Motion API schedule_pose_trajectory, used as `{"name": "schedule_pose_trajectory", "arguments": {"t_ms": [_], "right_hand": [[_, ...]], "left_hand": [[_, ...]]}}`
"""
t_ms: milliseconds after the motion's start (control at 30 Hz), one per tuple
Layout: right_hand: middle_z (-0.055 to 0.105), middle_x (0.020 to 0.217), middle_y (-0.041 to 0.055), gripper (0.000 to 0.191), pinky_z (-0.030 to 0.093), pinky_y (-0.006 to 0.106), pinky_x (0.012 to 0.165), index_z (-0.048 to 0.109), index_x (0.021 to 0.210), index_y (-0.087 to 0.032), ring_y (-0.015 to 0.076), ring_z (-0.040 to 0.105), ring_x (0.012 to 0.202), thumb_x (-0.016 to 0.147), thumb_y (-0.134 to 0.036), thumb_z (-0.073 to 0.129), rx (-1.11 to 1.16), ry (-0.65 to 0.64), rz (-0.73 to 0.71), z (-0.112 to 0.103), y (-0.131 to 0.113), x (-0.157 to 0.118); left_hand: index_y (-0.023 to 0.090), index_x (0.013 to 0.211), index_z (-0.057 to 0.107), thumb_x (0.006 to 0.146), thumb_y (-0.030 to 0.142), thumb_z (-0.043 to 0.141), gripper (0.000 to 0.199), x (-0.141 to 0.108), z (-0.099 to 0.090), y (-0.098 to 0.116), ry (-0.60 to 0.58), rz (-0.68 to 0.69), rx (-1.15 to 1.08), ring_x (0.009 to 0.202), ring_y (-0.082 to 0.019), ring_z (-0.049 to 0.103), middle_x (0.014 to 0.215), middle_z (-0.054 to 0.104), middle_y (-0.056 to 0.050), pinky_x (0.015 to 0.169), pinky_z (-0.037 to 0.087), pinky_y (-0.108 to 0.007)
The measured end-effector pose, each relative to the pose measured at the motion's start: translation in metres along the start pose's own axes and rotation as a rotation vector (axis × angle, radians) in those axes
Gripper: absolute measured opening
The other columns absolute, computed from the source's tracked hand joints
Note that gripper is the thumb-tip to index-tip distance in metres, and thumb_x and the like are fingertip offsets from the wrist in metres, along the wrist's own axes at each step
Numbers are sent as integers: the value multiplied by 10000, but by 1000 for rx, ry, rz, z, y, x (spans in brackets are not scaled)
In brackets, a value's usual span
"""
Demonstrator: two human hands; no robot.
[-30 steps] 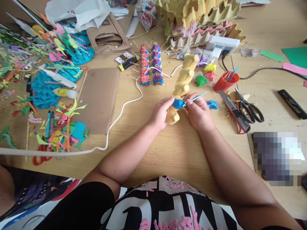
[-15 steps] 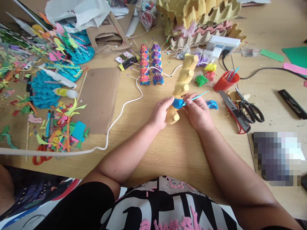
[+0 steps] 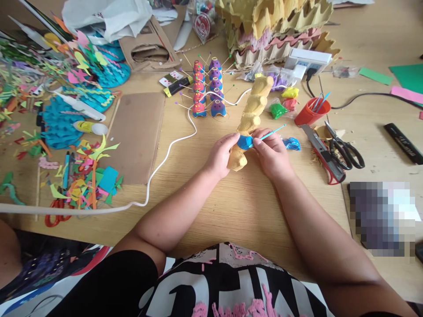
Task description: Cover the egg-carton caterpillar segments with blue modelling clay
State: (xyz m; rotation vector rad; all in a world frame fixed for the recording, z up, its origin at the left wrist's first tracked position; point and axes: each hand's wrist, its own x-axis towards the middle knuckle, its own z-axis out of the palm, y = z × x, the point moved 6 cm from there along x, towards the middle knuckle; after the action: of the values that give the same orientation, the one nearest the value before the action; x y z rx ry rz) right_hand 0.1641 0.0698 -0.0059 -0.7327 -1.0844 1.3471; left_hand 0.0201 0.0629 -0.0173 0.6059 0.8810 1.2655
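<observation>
My left hand (image 3: 220, 156) grips the lower part of a yellow egg-carton strip (image 3: 250, 122) made of several bumps. Blue clay (image 3: 244, 141) covers part of one bump near the strip's lower end. In my right hand (image 3: 271, 154) a thin light-blue tool (image 3: 273, 131) is pinched, its lower tip against the blue clay. Just right of that hand lies a packet of blue clay (image 3: 292, 144). Two painted carton strips, one red and blue (image 3: 198, 90), one purple and blue (image 3: 216, 90), stand beyond with pins sticking out.
An orange cup (image 3: 312, 112), a box cutter (image 3: 322, 152) and black scissors (image 3: 345, 152) are on the right. Cardboard (image 3: 137, 136), a white cable (image 3: 172, 143) and colourful paper scraps (image 3: 79, 185) lie left. Egg trays (image 3: 274, 39) are stacked at the back.
The light-blue tool and my right hand have shifted slightly left, and the tool's tip sits further over the blue clay. My left hand stays in place.
</observation>
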Motion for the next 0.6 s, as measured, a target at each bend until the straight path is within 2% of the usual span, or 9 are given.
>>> {"name": "schedule_pose_trajectory", "arguments": {"t_ms": [133,367,600], "right_hand": [[673,927,-11,444,563,366,908,685,862,-278,185,636,909,808,-600,986,-52,-2,-19,0,-1,0],[683,911,-21,449,584,379,910,670,877,-288,184,634,873,822,-618,970,7,7,7,-2,2,0],[670,909,-25,428,588,381,939,668,903,-292,178,639,883,849,-603,957,-24,-2,-13,-2,2,0]], "left_hand": [[209,813,765,987,363,823,240,0,-1,0,19,-15,8,809,-131,742,839,785,6,810,564,-252],[205,845,792,1002,373,787,231,0,1,-1,-2,-38,-2,856,-136,775,885,825,-4,869,575,-260],[199,847,789,994,350,809,211,0,0,-1,-3,-35,-33,813,-116,754,849,806,9,825,570,-238]]}}
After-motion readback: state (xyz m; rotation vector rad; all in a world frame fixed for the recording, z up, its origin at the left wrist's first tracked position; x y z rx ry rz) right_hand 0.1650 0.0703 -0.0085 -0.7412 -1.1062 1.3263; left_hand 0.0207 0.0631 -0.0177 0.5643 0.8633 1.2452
